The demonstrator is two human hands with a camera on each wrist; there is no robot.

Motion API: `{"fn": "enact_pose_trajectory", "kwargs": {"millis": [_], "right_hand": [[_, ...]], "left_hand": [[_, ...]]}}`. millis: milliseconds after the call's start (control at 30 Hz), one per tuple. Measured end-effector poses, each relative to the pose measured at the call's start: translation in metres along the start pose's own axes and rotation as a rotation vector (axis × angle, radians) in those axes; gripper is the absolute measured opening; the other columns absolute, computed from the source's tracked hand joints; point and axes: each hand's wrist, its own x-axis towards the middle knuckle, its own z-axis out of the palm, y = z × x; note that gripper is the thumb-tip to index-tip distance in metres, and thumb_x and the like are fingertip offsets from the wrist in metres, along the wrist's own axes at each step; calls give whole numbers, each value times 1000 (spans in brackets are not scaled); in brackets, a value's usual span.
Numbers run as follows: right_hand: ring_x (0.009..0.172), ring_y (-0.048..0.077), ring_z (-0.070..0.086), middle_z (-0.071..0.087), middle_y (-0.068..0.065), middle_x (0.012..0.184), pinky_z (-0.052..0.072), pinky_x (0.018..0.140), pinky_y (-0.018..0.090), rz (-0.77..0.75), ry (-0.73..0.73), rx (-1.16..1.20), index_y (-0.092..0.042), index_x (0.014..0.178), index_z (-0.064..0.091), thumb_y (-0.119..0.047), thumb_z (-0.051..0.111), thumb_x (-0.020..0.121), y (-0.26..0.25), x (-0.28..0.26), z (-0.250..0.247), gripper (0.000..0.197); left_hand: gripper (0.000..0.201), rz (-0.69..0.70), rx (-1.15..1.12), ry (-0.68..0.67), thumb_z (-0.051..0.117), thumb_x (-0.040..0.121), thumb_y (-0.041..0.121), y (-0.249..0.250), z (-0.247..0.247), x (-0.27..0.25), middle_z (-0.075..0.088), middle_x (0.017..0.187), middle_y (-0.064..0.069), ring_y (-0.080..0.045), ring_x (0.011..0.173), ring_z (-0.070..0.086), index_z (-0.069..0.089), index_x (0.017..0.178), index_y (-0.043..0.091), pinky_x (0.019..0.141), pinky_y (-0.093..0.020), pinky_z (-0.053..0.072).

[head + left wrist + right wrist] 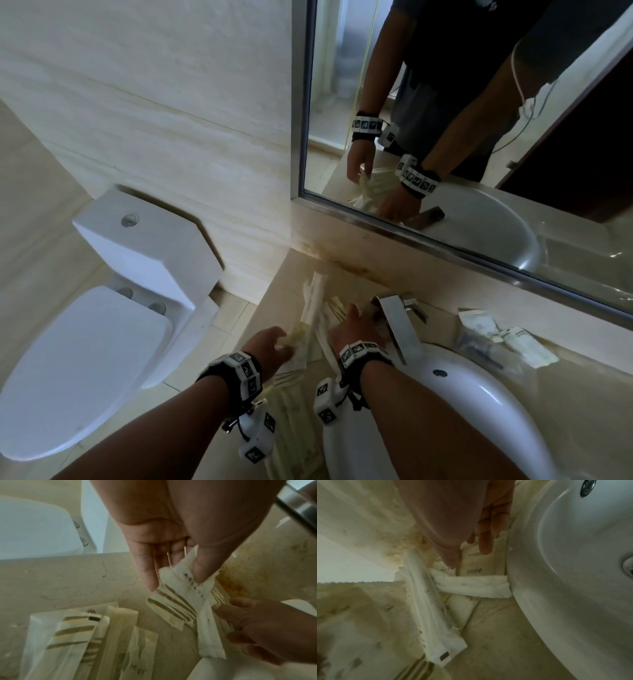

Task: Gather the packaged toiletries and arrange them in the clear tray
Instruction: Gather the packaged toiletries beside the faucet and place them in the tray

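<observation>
Under right hand [453, 524], half-hidden packets [479, 563]

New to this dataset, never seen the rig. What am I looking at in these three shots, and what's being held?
No robot: a person wearing a head camera and one camera on each wrist, strapped on with checkered-marker bands. The head view looks down at a beige stone counter beside a white ceramic sink. Long white paper-wrapped toiletry packets lie scattered there. In the left wrist view, the left hand pinches one gold-striped white packet. In the right wrist view, the right hand rests its fingers on flat cream sachets by the sink rim; whether it grips them is unclear.
</observation>
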Motion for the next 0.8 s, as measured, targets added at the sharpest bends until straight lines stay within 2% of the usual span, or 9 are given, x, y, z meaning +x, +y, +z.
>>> {"fn": "enact_pose_trajectory", "kwargs": {"millis": [133, 200, 300, 433, 500, 567, 633, 700, 800], "right_hand": [[116, 32, 55, 49, 10, 137, 47, 88, 43, 31, 4, 0, -26, 138, 34, -42, 43, 91, 8, 7, 15, 50], [108, 30, 60, 57, 9, 129, 50, 82, 39, 14, 15, -10, -24, 140, 32, -37, 45, 93, 14, 7, 20, 51], [110, 27, 62, 59, 6, 130, 49, 80, 36, 4, 38, 24, -22, 140, 34, -33, 47, 96, 21, 0, 20, 47], [112, 28, 60, 60, 6, 126, 45, 85, 33, 2, 98, 167, -21, 126, 52, -35, 39, 98, 32, -12, 16, 34], [92, 28, 61, 63, 6, 101, 46, 77, 33, 26, 149, 304, -22, 106, 57, -32, 39, 95, 39, -21, 16, 23], [75, 27, 54, 54, 4, 77, 44, 69, 35, 14, 229, 477, -20, 86, 52, -31, 43, 91, 43, -30, 13, 15], [77, 27, 56, 59, 3, 80, 43, 69, 35, -32, 244, 609, -19, 86, 58, -33, 50, 89, 43, -40, 7, 16], [82, 24, 60, 66, 1, 86, 46, 72, 33, -84, 181, 704, -23, 91, 65, -35, 58, 86, 39, -48, 5, 15], [77, 17, 60, 66, -5, 81, 50, 75, 35, -183, 68, 797, -27, 83, 67, -35, 66, 80, 36, -60, 5, 9]], "left_hand": [[49, -35, -26, -25, 65, 87, 42, 0, 3, 1, 58, 126, -3, -21, 115, 55, 54, 130, 20, 94, -29, 43], [50, -36, -31, -31, 66, 87, 42, -1, 4, 0, 58, 127, -3, -21, 115, 55, 54, 131, 21, 94, -29, 43], [52, -43, -23, -34, 66, 87, 39, 0, 3, 1, 58, 130, -5, -21, 117, 55, 52, 134, 22, 96, -29, 42], [52, -54, -2, -24, 64, 89, 39, 8, 2, 3, 59, 130, -7, -23, 118, 56, 53, 134, 17, 95, -29, 43], [51, -55, 5, -20, 65, 88, 42, 14, 2, 2, 61, 126, -6, -23, 114, 58, 55, 131, 17, 93, -30, 44], [47, -46, 0, -18, 67, 86, 43, 21, 2, -1, 63, 114, -4, -22, 102, 60, 59, 124, 17, 85, -28, 45], [37, -17, -26, -23, 69, 84, 42, 29, 3, -4, 62, 96, -1, -20, 87, 58, 62, 110, 18, 76, -26, 43], [25, 34, -86, -40, 71, 83, 37, 37, 4, -9, 61, 80, -1, -19, 71, 58, 61, 94, 17, 65, -24, 44], [15, 79, -310, -86, 65, 85, 15, 52, 7, -18, 62, 66, -8, -17, 50, 57, 62, 89, 1, 50, -25, 49]]}}
